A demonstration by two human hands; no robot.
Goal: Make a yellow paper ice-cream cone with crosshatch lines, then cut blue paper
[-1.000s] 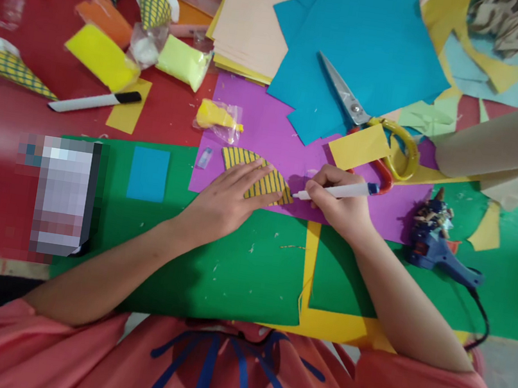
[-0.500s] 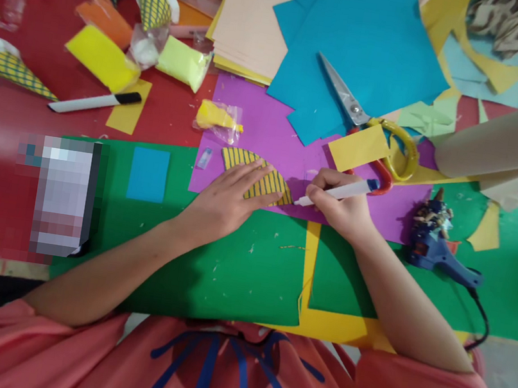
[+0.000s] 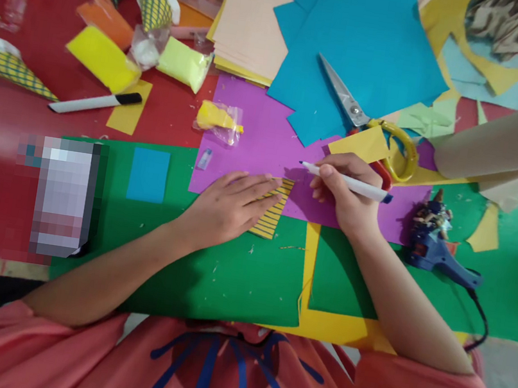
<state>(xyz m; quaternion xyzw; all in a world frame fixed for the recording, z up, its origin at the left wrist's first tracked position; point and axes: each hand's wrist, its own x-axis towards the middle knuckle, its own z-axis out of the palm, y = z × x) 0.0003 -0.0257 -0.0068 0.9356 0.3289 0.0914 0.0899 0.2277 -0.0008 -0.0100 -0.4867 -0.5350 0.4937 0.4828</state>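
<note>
My left hand [image 3: 222, 209] lies flat with fingers stretched out over a piece of yellow paper with dark stripes [image 3: 275, 217], covering much of it. The paper rests across the edge between a purple sheet [image 3: 262, 110] and a green sheet [image 3: 226, 280]. Just to the right, my right hand [image 3: 352, 201] is closed around a white marker [image 3: 367, 189] with a blue end. Its uncapped dark tip points left, above the purple sheet and apart from the striped paper.
Scissors [image 3: 353, 104] with red and yellow handles lie beyond my right hand, partly under a yellow paper strip [image 3: 360, 143]. A blue glue gun [image 3: 444, 257] sits at right. Clay packets [image 3: 102, 59], a black-capped marker [image 3: 92, 103] and patterned cones [image 3: 15, 68] lie at left.
The striped paper has turned, so its stripes now run nearly level. My left hand has shifted slightly down and right. The marker tip has lifted up and away from the paper.
</note>
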